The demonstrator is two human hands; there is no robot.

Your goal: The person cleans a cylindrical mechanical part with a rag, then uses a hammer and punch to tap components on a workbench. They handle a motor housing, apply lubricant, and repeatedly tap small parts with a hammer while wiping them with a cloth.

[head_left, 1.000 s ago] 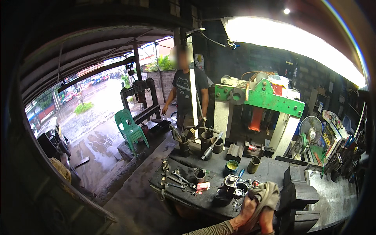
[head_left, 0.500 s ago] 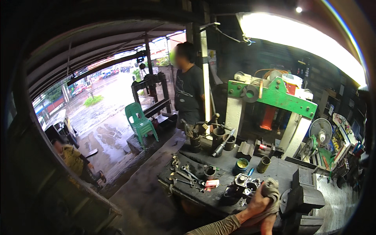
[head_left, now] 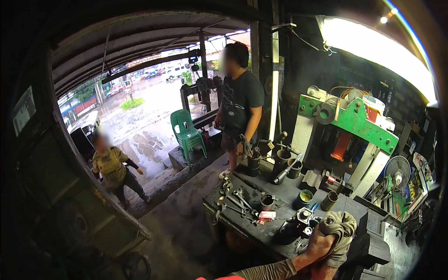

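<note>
A grey-green cloth rag (head_left: 344, 231) is bunched up in front of me at the near edge of the workbench. My left hand (head_left: 321, 243) is closed around its left side. Of my right hand (head_left: 324, 271), only the part near the wrist shows, below the rag; the cloth covers its fingers. Just beyond my left hand, a metal mechanical part (head_left: 304, 215) with a bright top stands on the bench. A blue-handled tool (head_left: 314, 206) lies behind it.
The dark workbench (head_left: 252, 186) carries wrenches (head_left: 237, 205), a red-and-white box (head_left: 267, 215), an open tin (head_left: 304, 198) and metal cylinders (head_left: 329, 200). A vise (head_left: 373, 242) stands at right, a green press (head_left: 354, 119) behind. One person (head_left: 240, 102) stands beyond the bench; another (head_left: 112, 168) is at left.
My view has swung left, so the scene sits further right. The rag looks more spread out over my hands. The person in yellow has come nearer and more upright into view.
</note>
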